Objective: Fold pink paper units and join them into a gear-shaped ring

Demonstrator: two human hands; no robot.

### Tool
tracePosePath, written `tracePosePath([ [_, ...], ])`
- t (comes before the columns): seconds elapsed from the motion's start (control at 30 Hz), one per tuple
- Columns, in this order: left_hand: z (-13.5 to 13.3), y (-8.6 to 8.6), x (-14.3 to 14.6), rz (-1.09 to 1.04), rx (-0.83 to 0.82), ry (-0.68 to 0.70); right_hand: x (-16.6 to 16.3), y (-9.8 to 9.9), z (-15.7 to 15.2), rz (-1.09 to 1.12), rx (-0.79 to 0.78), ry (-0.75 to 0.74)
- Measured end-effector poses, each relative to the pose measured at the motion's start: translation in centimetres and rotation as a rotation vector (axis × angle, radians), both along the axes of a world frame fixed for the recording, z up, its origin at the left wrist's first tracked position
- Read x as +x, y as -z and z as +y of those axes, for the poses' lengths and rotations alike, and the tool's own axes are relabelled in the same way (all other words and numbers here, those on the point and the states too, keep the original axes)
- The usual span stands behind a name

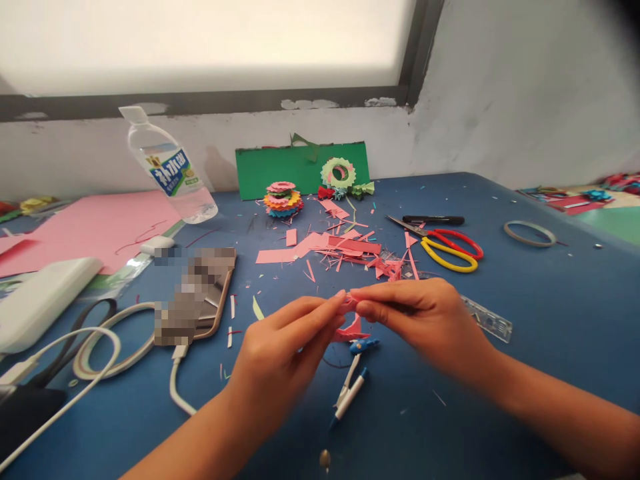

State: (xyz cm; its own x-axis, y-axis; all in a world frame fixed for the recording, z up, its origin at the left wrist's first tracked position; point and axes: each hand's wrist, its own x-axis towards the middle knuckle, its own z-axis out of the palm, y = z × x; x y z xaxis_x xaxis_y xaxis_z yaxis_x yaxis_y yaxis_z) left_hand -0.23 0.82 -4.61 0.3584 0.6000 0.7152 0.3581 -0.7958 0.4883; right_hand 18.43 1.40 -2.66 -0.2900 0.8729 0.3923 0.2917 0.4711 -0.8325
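My left hand (285, 347) and my right hand (420, 317) meet above the blue table (550, 320), both pinching one small pink paper piece (349, 303) between fingertips. Just below it lies another folded pink piece (353, 331). A blue and white drawing compass (353, 387) rests on the table under my hands. Pink paper scraps and strips (340, 250) are scattered just beyond my fingers.
Red and yellow scissors (447, 247), a black marker (433, 219), a tape ring (529, 233), a clear ruler (487, 319). At the back: green card (280, 167), stacked paper rings (283, 199), a water bottle (170, 170). Left: pink sheets (90, 227), phone with cables (200, 300).
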Motion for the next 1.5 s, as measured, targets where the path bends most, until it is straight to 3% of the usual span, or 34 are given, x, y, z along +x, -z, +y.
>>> tracePosePath([
  [0.13,0.0,0.3,0.0,0.060,0.009,-0.001,0.1,0.1,0.1,-0.061,0.177,-0.059],
  [0.37,-0.1,-0.1,-0.1,0.031,0.128,-0.042,0.4,0.0,0.1,-0.011,0.208,-0.158],
  [0.63,-0.7,-0.6,-0.5,0.110,0.231,-0.020,0.5,-0.3,-0.3,-0.016,0.351,-0.216],
  [0.93,-2.1,-1.5,-1.8,0.223,0.276,-0.031,0.5,-0.7,-0.7,-0.123,0.775,-0.215],
  [1.13,-2.7,-1.9,-2.2,0.309,0.283,0.017,1.2,-1.2,-1.2,-0.293,0.832,-0.276],
  [1.27,-2.9,-2.0,-2.1,0.322,0.275,0.031,1.6,-0.9,-1.0,-0.247,0.964,-0.271],
  [1.5,-3.1,-2.0,-2.1,0.313,0.257,-0.001,1.4,-1.4,-1.4,-0.237,0.822,-0.293],
])
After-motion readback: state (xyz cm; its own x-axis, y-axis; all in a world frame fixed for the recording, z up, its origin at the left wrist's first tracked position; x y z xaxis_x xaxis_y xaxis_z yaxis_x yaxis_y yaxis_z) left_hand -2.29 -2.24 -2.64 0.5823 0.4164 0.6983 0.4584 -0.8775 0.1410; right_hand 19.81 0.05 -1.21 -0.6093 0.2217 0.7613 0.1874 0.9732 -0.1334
